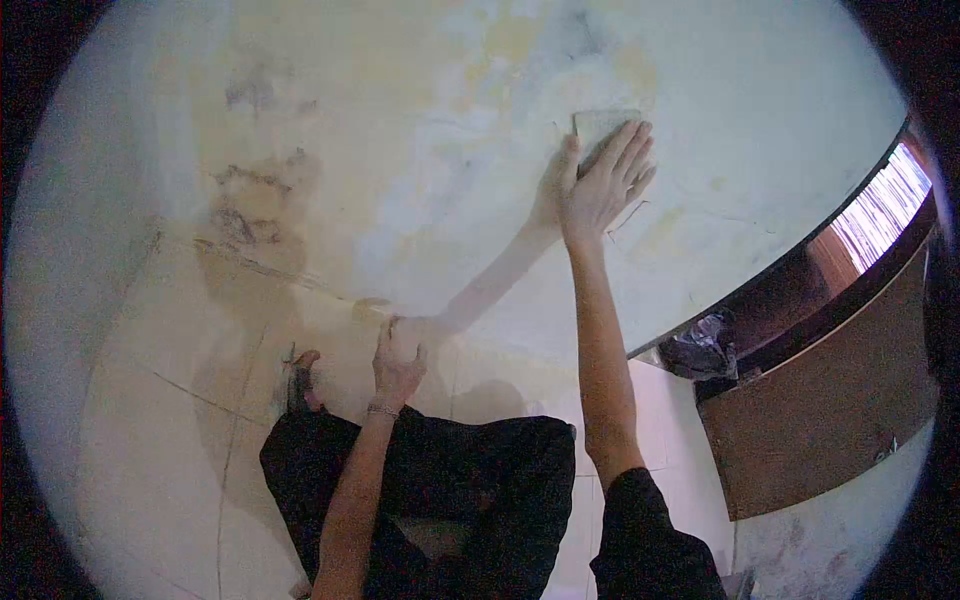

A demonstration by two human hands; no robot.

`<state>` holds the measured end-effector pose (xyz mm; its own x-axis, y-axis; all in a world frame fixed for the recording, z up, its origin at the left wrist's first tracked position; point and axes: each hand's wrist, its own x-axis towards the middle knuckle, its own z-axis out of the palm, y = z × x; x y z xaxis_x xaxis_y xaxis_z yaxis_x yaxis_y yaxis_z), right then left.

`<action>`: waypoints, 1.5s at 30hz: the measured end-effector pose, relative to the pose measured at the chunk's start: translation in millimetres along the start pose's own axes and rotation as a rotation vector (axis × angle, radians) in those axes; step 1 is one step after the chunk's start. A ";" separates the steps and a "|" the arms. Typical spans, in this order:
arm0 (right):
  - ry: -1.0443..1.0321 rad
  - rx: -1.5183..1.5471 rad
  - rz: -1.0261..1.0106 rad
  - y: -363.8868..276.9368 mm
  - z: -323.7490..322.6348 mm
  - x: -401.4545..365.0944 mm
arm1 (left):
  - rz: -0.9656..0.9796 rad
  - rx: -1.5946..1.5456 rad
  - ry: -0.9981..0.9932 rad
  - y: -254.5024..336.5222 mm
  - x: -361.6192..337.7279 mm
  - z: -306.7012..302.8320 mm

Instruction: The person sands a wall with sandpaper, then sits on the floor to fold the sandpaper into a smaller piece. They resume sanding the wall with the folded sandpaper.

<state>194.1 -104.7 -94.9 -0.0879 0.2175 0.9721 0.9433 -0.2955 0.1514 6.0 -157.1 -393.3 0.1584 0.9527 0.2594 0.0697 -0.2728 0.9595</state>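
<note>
My right hand [598, 190] is raised against the patchy wall [420, 120], pressing a pale flat sheet or pad [603, 124] to it. The sheet's upper edge shows above the thumb and fingers, which lie stretched over its lower part. Lower down, my left hand [400, 365] hovers near the foot of the wall, above my knees, with its fingers partly bent and no object visible in it. A bracelet circles the left wrist.
Tiled floor [185, 430] runs along the wall's base. A dark plastic bag [703, 348] lies at the right, beside a brown board [825, 400] and a doorway opening. Dark stains and cracks mark the wall. One bare foot [307, 360] shows at the left.
</note>
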 end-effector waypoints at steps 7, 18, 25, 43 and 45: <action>0.112 -0.002 -0.064 6.1 -0.2 57.1 | 0.116 0.183 -0.004 4.9 10.5 -4.1; -0.266 -0.043 -0.112 22.2 7.0 -100.6 | 0.161 0.231 -0.044 2.1 6.3 -3.0; -0.168 0.018 -0.028 4.8 5.4 -79.3 | 0.034 0.062 -0.042 23.8 4.1 -9.4; 0.172 0.172 -0.046 13.3 14.1 -47.3 | 0.084 0.219 -0.127 -27.8 9.5 2.8; 0.162 0.145 -0.044 13.2 13.2 -48.4 | -0.037 0.108 -0.150 14.4 7.6 -14.2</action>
<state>215.1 -106.9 -142.3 -0.1693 0.0714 0.9830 0.9725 -0.1496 0.1784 -5.7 -151.9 -376.0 0.2986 0.9339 0.1968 0.1826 -0.2583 0.9487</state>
